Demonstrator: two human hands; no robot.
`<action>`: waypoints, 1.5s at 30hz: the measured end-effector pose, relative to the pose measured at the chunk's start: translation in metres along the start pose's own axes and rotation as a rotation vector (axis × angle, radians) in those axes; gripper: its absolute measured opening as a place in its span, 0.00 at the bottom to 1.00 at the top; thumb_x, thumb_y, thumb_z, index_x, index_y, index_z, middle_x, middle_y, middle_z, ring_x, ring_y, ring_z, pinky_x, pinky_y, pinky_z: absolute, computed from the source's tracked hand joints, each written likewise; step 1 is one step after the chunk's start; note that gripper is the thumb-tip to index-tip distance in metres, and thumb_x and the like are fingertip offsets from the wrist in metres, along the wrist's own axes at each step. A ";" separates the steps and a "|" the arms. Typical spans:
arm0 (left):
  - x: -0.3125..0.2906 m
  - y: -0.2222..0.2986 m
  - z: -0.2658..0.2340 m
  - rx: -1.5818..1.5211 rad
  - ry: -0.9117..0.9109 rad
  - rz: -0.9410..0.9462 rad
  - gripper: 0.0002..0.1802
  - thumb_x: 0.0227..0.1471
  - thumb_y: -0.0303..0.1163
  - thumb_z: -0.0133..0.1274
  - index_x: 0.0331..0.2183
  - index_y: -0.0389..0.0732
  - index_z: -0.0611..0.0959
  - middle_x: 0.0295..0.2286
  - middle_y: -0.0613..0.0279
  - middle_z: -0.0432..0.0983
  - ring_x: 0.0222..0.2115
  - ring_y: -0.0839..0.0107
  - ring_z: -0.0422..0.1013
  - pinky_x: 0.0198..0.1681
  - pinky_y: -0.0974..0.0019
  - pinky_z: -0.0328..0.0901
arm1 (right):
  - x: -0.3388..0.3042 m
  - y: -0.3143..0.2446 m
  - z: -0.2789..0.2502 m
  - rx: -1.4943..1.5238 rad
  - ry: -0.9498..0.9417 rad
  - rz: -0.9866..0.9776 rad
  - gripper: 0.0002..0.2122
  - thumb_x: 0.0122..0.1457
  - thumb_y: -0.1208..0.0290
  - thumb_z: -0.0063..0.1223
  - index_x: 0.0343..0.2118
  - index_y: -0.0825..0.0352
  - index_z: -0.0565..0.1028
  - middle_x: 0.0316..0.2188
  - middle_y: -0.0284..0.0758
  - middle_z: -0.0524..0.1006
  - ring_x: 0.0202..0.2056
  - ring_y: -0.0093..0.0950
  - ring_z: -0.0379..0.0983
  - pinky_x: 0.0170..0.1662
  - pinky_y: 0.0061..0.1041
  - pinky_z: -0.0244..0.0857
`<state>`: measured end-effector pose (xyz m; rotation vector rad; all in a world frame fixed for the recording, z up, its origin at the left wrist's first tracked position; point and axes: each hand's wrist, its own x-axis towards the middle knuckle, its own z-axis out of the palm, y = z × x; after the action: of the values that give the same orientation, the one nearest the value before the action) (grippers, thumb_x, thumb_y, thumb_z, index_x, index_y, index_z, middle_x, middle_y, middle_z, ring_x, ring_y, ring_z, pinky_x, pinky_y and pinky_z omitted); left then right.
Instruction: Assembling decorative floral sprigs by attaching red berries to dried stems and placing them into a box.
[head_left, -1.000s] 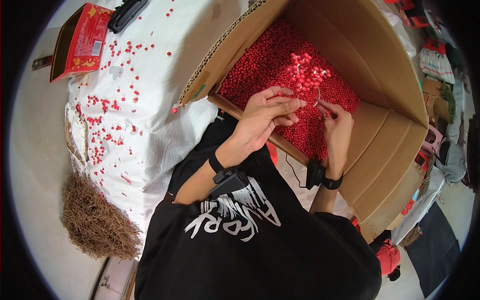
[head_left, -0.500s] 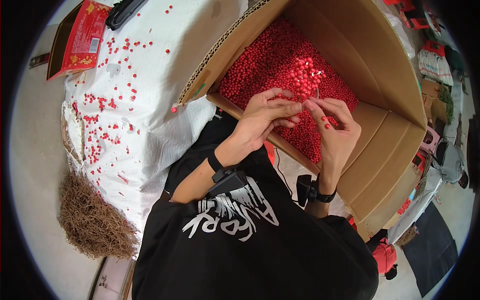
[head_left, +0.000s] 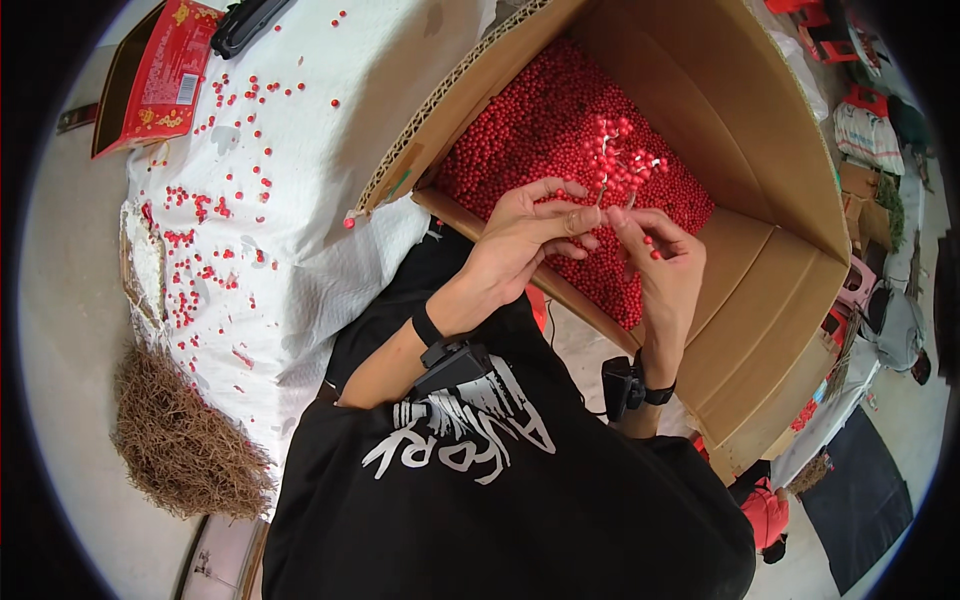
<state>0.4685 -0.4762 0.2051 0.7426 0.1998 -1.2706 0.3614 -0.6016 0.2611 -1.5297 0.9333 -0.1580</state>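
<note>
Over the big cardboard box (head_left: 790, 290) full of loose red berries (head_left: 520, 110), both of my hands work at fingertip height. My left hand (head_left: 530, 230) pinches the thin stem of a red berry sprig (head_left: 612, 128) between thumb and forefinger. Close beside it, my right hand (head_left: 665, 260) pinches the stem of a second red berry sprig (head_left: 645, 165). A few red berries (head_left: 652, 248) show by the right hand's fingers; whether they are real or artificial I cannot tell.
On the left, red berries lie scattered on a white cloth (head_left: 300, 230). A red carton (head_left: 165, 75) and a black object (head_left: 245, 25) are at the far left. Brown twigs (head_left: 190, 440) are heaped nearer. A grey bag (head_left: 895, 325) stands at the right.
The single tight berry cluster has spread into two separated sprigs with both stems visible. My right hand has shifted slightly left; my left hand has barely moved.
</note>
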 end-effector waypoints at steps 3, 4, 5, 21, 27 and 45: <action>0.002 -0.005 -0.003 -0.024 -0.007 -0.005 0.15 0.49 0.26 0.58 0.39 0.36 0.73 0.33 0.51 0.78 0.26 0.72 0.76 0.30 0.74 0.72 | 0.005 0.007 -0.001 -0.005 -0.003 0.016 0.07 0.57 0.72 0.54 0.36 0.69 0.79 0.28 0.30 0.75 0.23 0.13 0.68 0.20 0.12 0.58; 0.003 -0.005 -0.003 -0.036 -0.009 -0.009 0.15 0.49 0.26 0.58 0.39 0.36 0.73 0.33 0.51 0.78 0.27 0.72 0.76 0.30 0.74 0.72 | 0.004 0.009 -0.002 0.044 0.021 0.033 0.08 0.58 0.72 0.54 0.37 0.69 0.78 0.27 0.29 0.75 0.23 0.14 0.68 0.20 0.12 0.58; 0.002 -0.006 -0.003 -0.045 -0.008 0.014 0.15 0.49 0.26 0.58 0.39 0.36 0.73 0.33 0.51 0.78 0.27 0.72 0.76 0.30 0.74 0.72 | 0.003 0.012 -0.003 0.092 0.039 0.052 0.08 0.58 0.72 0.53 0.38 0.69 0.78 0.26 0.29 0.75 0.24 0.14 0.69 0.19 0.12 0.58; -0.017 0.023 -0.002 0.166 -0.037 0.066 0.29 0.51 0.25 0.56 0.52 0.27 0.65 0.31 0.51 0.78 0.28 0.71 0.75 0.34 0.74 0.71 | 0.022 0.061 -0.005 -0.648 -0.021 -0.224 0.19 0.61 0.79 0.42 0.56 0.69 0.63 0.41 0.42 0.74 0.37 0.24 0.73 0.37 0.24 0.71; -0.009 0.005 -0.013 -0.078 -0.182 0.035 0.18 0.53 0.28 0.55 0.43 0.30 0.71 0.29 0.58 0.76 0.29 0.75 0.71 0.36 0.74 0.68 | 0.012 0.050 0.019 0.201 -0.242 0.024 0.17 0.60 0.78 0.44 0.53 0.72 0.64 0.41 0.39 0.74 0.41 0.25 0.72 0.45 0.26 0.68; -0.084 0.021 0.005 -0.016 -0.245 0.163 0.11 0.53 0.24 0.53 0.39 0.30 0.77 0.30 0.50 0.78 0.27 0.71 0.75 0.30 0.74 0.71 | 0.056 0.062 -0.015 -0.573 0.002 -0.152 0.22 0.62 0.67 0.38 0.59 0.64 0.56 0.56 0.47 0.56 0.58 0.41 0.50 0.59 0.42 0.45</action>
<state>0.4600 -0.4105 0.2614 0.5720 -0.0489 -1.1909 0.3612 -0.6422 0.1864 -2.1306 0.9070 0.0046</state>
